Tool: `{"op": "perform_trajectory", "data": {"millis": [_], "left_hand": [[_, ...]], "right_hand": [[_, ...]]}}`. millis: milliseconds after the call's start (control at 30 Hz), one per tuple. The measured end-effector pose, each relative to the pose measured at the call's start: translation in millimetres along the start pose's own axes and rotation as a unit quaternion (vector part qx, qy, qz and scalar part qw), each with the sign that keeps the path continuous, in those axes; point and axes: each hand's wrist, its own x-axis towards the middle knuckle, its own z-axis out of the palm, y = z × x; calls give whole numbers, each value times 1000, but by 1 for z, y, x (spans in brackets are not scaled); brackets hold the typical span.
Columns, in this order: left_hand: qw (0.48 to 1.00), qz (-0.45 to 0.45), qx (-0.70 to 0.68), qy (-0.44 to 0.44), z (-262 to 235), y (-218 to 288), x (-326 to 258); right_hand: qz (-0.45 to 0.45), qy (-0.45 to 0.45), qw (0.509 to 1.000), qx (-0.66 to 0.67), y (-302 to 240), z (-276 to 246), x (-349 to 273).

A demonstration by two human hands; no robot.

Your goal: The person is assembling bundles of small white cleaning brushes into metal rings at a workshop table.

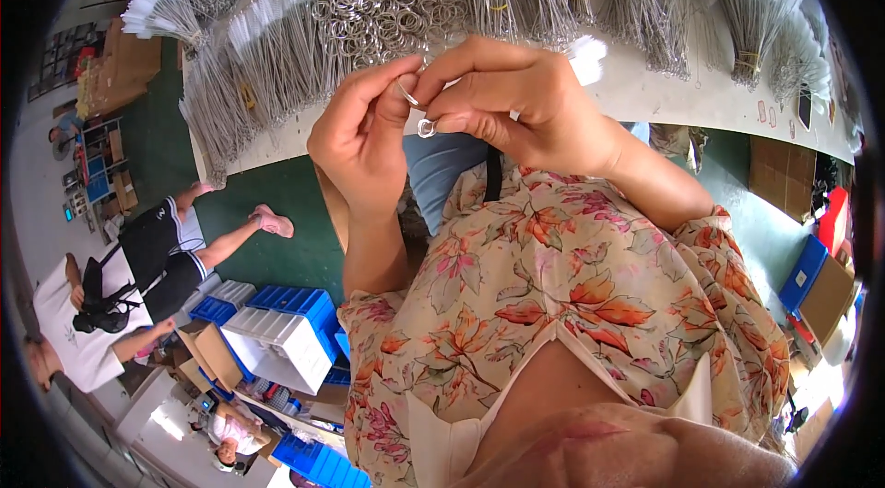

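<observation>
Just in front of my chest, both hands meet over the near edge of the table. My left hand (364, 133) is closed, thumb and index finger pinching a shiny metal ring (407, 96). My right hand (521, 101) pinches at the same ring from the other side, its fingertips almost touching the left ones. A small metal loop (426, 128) shows below the right thumb tip; whether it joins the ring is too small to tell. Behind the hands lies a big heap of loose metal rings (387, 0).
Bundles of thin wire brushes with white ends (277, 55) flank the heap on the white table (636, 103). More bundles (645, 9) lie to the right, with a phone (805, 108) near the edge. Blue and white crates (277, 341) stand at lower left; a person (111, 294) is beyond them.
</observation>
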Motion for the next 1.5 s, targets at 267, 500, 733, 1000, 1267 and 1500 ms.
{"op": "perform_trajectory", "data": {"millis": [267, 500, 733, 1000, 1267, 1500], "left_hand": [[971, -57, -227, -49, -6, 1, 2], [966, -31, -235, -101, -17, -3, 3], [971, -10, -214, -104, -15, 2, 1], [993, 108, -43, -34, 0, 7, -1], [996, 79, -38, 22, 5, 11, -1], [943, 253, 213, -30, 2, -3, 4]], "right_hand": [[-53, 35, 993, -97, 6, 2, 0], [-170, 29, 966, -195, 10, 1, 2], [-237, -17, 912, -334, 6, -6, -1], [-25, 9, 992, -123, -4, -3, -4], [212, -3, 976, 51, -18, -19, 1], [248, -25, 956, 158, -14, -15, 3]]}}
